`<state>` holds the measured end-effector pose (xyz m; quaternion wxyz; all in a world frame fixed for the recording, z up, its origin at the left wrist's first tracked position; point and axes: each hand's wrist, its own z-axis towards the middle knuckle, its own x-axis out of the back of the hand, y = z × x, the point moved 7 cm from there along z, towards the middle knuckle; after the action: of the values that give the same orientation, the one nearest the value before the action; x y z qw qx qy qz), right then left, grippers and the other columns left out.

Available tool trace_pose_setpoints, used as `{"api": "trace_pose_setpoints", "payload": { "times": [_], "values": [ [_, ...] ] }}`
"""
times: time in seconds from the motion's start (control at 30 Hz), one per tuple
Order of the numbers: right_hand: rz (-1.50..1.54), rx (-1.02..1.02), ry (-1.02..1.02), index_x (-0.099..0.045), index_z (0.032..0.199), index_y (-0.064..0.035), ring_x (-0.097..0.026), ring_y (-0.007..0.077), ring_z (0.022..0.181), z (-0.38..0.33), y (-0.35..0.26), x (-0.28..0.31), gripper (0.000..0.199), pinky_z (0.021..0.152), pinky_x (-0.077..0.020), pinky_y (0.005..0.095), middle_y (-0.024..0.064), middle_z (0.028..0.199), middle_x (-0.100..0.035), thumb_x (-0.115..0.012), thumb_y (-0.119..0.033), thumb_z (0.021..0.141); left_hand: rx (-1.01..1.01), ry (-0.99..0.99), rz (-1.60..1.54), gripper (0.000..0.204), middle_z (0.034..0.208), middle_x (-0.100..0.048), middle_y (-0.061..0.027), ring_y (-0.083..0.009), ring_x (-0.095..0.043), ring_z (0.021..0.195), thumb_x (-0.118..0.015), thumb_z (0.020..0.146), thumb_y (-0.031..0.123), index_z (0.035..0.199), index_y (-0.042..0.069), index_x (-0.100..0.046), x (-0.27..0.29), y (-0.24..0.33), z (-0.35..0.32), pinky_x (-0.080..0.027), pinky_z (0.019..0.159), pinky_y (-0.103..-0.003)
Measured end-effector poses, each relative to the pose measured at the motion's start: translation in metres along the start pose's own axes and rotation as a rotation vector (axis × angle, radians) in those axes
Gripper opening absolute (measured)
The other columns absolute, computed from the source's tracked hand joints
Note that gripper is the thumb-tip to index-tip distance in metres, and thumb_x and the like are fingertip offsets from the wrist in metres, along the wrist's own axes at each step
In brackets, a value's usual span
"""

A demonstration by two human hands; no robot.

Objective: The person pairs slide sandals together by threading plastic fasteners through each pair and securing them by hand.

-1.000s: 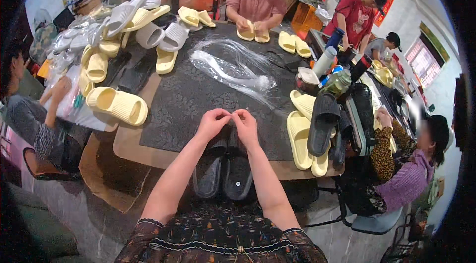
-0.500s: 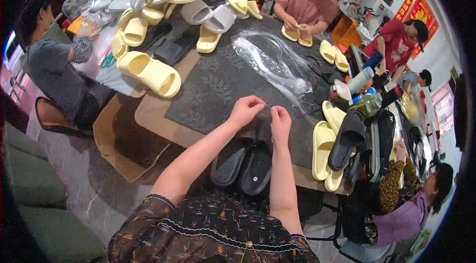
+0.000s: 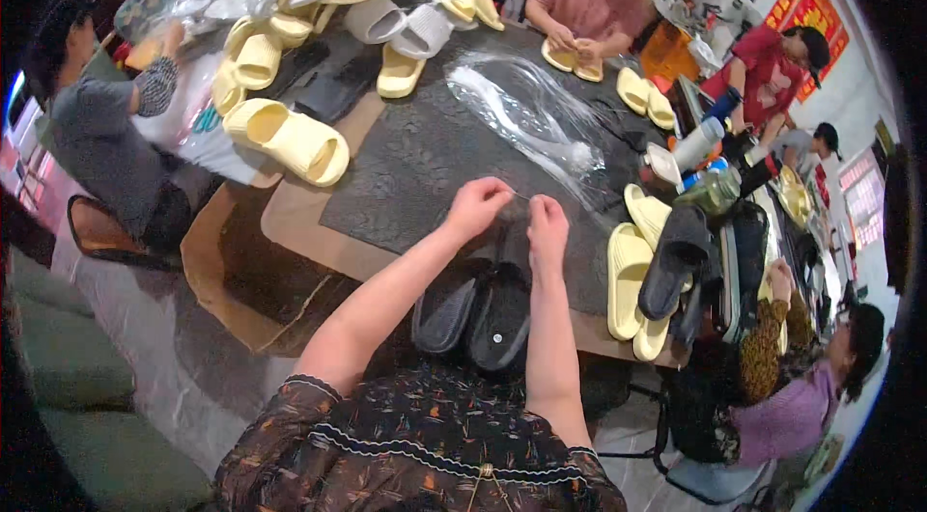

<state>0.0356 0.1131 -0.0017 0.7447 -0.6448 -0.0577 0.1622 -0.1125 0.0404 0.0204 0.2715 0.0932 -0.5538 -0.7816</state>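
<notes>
My left hand and my right hand are raised close together over the near edge of the table, fingers pinched on a thin clear plastic bag stretched between them. Just below my hands a pair of black slippers lies side by side at the table's edge, partly hidden by my forearms. What exactly the fingertips pinch is too small to see sharply.
A dark mat covers the table, with clear plastic bags on it. Yellow slippers lie at the left, yellow and black slippers at the right, more piled at the far end. Several people sit around the table.
The view has swung, so the table sits further right and tilted. My hands stay together over the black slippers, now slightly more apart.
</notes>
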Motion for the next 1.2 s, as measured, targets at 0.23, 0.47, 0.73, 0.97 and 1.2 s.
{"api": "trace_pose_setpoints", "payload": {
  "times": [0.23,0.47,0.73,0.97,1.2],
  "values": [
    [-0.103,0.135,-0.061,-0.062,0.091,0.0002,-0.053,0.0076,0.076,-0.005,-0.020,-0.011,0.014,0.071,-0.0438,0.0226,-0.0001,0.081,-0.061,-0.061,-0.014,0.090,0.047,-0.157,-0.042,0.015,0.078,-0.062,0.0013,-0.0062,-0.054,0.073,-0.063,0.086,0.014,0.090,-0.001,-0.064,-0.009,0.002,-0.002,-0.044,0.066,-0.023],
    [-0.127,0.137,-0.114,-0.063,0.091,-0.0018,-0.053,0.0064,0.080,-0.005,-0.018,-0.011,0.012,0.074,-0.0435,0.0220,-0.0023,0.084,-0.060,-0.061,-0.013,0.090,0.027,-0.202,-0.052,0.014,0.080,-0.063,0.0017,-0.0059,-0.055,0.075,-0.064,0.085,0.013,0.090,0.000,-0.065,-0.012,0.000,0.000,-0.044,0.068,-0.021],
    [-0.044,0.079,-0.155,-0.061,0.092,-0.0014,-0.053,0.0059,0.079,-0.008,-0.002,-0.017,0.012,0.070,-0.0439,0.0220,-0.0019,0.084,-0.060,-0.061,-0.014,0.090,0.101,-0.157,-0.080,0.013,0.077,-0.063,0.0023,-0.0056,-0.054,0.072,-0.064,0.085,0.012,0.091,0.000,-0.067,-0.003,-0.002,-0.006,-0.044,0.067,-0.022],
    [-0.048,0.077,-0.018,-0.062,0.092,-0.0004,-0.050,0.0061,0.070,-0.002,0.000,-0.001,0.017,0.065,-0.0428,0.0231,-0.0018,0.078,-0.059,-0.061,-0.018,0.090,0.119,-0.033,-0.134,0.015,0.075,-0.063,0.0007,-0.0057,-0.055,0.069,-0.065,0.084,0.012,0.090,-0.001,-0.067,-0.002,-0.008,0.000,-0.045,0.065,-0.023],
    [-0.045,0.154,0.013,-0.061,0.091,-0.0008,-0.050,0.0052,0.071,0.002,-0.001,0.003,0.015,0.065,-0.0425,0.0226,-0.0025,0.079,-0.059,-0.061,-0.016,0.090,0.177,-0.058,-0.192,0.015,0.082,-0.063,0.0028,-0.0052,-0.054,0.074,-0.066,0.085,0.012,0.094,0.000,-0.066,-0.009,-0.014,0.002,-0.044,0.068,-0.021]
  ]
}}
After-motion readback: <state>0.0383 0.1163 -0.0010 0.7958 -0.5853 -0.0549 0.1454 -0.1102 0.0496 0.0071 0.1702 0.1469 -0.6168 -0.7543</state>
